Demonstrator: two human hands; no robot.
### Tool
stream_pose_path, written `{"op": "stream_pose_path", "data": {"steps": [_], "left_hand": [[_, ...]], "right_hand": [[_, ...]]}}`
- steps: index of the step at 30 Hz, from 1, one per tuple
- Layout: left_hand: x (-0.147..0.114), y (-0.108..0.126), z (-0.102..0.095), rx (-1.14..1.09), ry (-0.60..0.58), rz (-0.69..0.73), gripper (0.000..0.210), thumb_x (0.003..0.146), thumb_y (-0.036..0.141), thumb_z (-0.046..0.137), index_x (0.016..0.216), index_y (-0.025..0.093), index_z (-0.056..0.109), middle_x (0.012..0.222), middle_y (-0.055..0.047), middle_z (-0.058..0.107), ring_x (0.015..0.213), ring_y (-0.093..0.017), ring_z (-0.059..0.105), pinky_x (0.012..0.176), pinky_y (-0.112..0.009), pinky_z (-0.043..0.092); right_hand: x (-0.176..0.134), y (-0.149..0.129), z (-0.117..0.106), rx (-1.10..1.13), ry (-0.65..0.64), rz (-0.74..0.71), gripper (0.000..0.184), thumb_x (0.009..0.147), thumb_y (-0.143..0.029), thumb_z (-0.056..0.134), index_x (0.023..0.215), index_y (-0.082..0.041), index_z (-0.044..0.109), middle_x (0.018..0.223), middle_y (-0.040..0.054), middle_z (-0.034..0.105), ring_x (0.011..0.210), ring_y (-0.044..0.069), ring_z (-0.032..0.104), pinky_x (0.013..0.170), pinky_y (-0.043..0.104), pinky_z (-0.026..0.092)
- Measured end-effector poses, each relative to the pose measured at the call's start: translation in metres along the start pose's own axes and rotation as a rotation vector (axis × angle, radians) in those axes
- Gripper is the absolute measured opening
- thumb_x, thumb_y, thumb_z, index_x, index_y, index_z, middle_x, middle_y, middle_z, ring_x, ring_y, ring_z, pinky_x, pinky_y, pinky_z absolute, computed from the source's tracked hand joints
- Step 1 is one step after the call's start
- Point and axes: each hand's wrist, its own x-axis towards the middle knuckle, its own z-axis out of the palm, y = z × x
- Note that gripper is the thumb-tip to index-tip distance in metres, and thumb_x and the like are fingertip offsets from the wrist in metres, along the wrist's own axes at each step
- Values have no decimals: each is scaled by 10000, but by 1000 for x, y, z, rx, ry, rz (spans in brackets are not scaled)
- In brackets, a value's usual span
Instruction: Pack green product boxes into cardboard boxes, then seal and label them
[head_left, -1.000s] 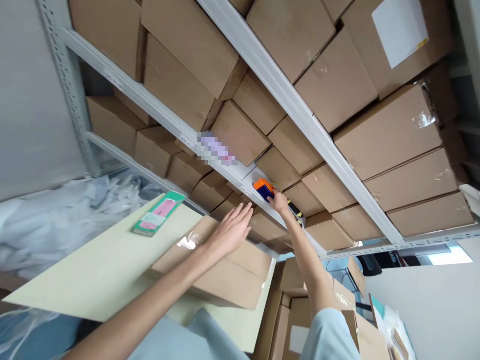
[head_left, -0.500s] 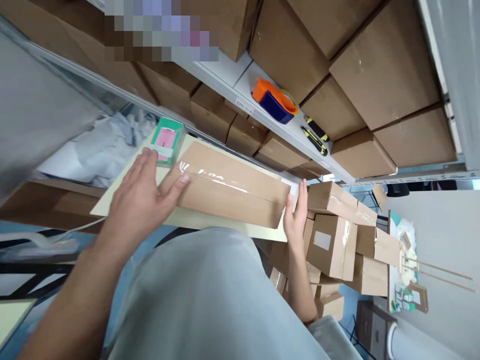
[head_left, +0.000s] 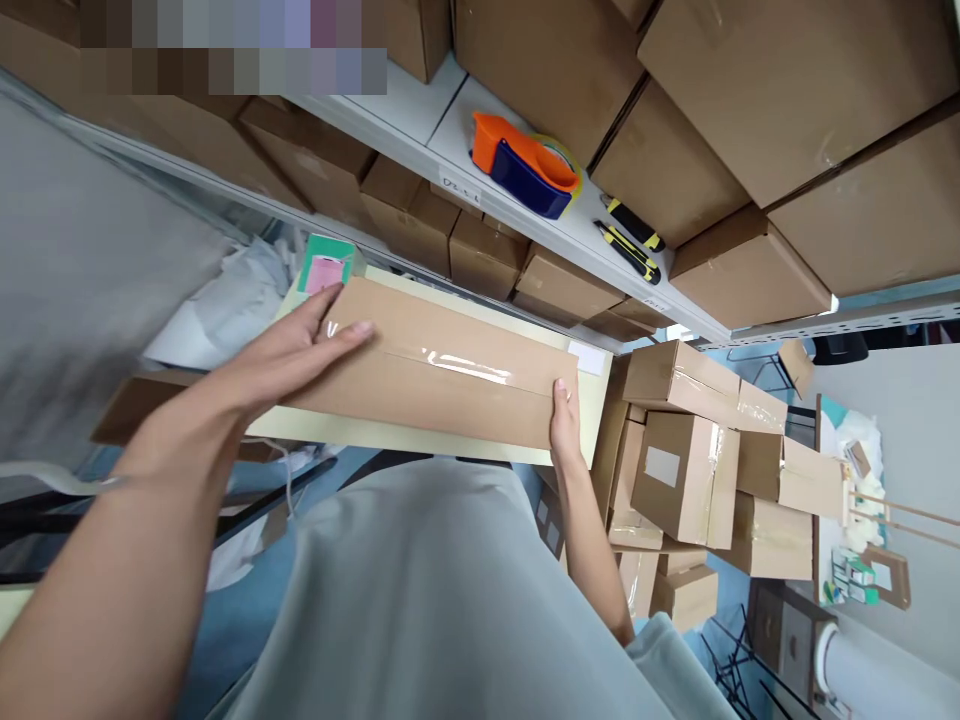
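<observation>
A long, flat cardboard box (head_left: 442, 375) with clear tape along its middle lies over a pale table top (head_left: 367, 430). My left hand (head_left: 300, 335) grips its left end, thumb across the upper face and fingers along the end. At the opposite end my right hand (head_left: 565, 420) is closed round the edge, with its thumb on top and its other fingers largely hidden. Beyond my left fingers stands a green and pink small box (head_left: 328, 262). A white label (head_left: 589, 357) lies near the table's right end.
On the shelf (head_left: 442, 100) ahead are an orange and blue tape dispenser (head_left: 525, 165) and two yellow and black box cutters (head_left: 628, 250). Cardboard boxes (head_left: 686, 480) are stacked at the right. Crumpled white packing material (head_left: 217, 305) sits at the left.
My right hand has moved from beside the box's right end to gripping it. My left hand has turned flatter against the left end. The camera view has shifted a little.
</observation>
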Motion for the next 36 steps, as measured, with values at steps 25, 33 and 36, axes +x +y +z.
{"op": "stream_pose_path", "data": {"steps": [25, 33, 36], "left_hand": [[24, 56, 95, 489, 222, 632, 743, 1121, 351, 426, 1762, -10, 318, 1863, -281, 132, 1779, -380, 34, 1416, -674, 13], [22, 33, 57, 447, 220, 621, 835, 1137, 536, 435, 1800, 62, 255, 1890, -227, 94, 1781, -354, -23, 1418, -651, -14], [22, 17, 23, 361, 232, 503, 941, 1124, 648, 407, 1801, 27, 205, 1891, -252, 55, 1775, -388, -41, 1414, -659, 35]], "right_hand": [[25, -62, 104, -767, -42, -425, 842, 1169, -601, 215, 1815, -62, 223, 1905, 208, 80, 1794, 311, -12, 1421, 635, 21], [29, -53, 53, -799, 66, -406, 933, 1132, -704, 305, 1803, -58, 262, 1906, 197, 68, 1795, 314, -37, 1427, 618, 15], [24, -35, 16, -643, 164, -172, 1027, 1095, -770, 338, 1809, -43, 215, 1901, 210, 74, 1795, 328, 37, 1435, 600, 68]]}}
